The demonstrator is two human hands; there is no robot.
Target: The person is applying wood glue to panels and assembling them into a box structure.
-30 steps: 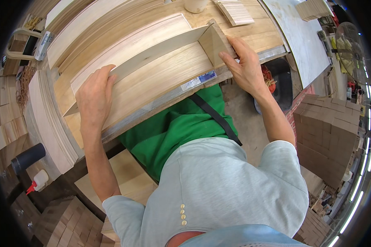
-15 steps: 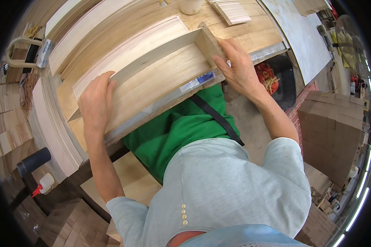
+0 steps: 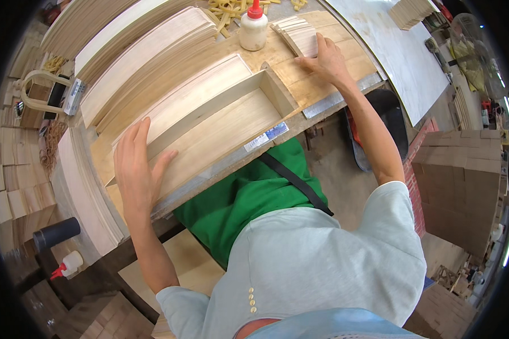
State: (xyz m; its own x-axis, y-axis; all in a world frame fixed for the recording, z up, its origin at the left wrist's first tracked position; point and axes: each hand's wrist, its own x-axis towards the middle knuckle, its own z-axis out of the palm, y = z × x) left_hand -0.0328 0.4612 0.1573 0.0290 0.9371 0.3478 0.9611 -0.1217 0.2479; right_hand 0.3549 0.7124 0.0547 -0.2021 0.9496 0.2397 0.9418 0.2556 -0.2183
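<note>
A long, shallow wooden box frame (image 3: 240, 121) lies along the front of the workbench, its right end piece (image 3: 278, 93) upright. My left hand (image 3: 137, 169) rests over the frame's left end, fingers stretched and thumb apart. At the back right, my right hand (image 3: 328, 62) has thumb and fingers around the near right end of a small stack of short wooden slats (image 3: 297, 35); how many slats it grips is hidden. Left of that stack stands a white glue bottle (image 3: 253, 31) with a red cap.
Long thin boards (image 3: 152, 56) are piled behind the frame. Yellowish strips (image 3: 226, 12) lie scattered at the back. A black bin (image 3: 387, 124) stands below the bench's right end. At the left are another glue bottle (image 3: 70, 264) and a dark cylinder (image 3: 56, 233).
My right hand has let go of the frame's right end and moved out to the slat stack. The frame now rests lower on the bench, and my left hand's grip has opened.
</note>
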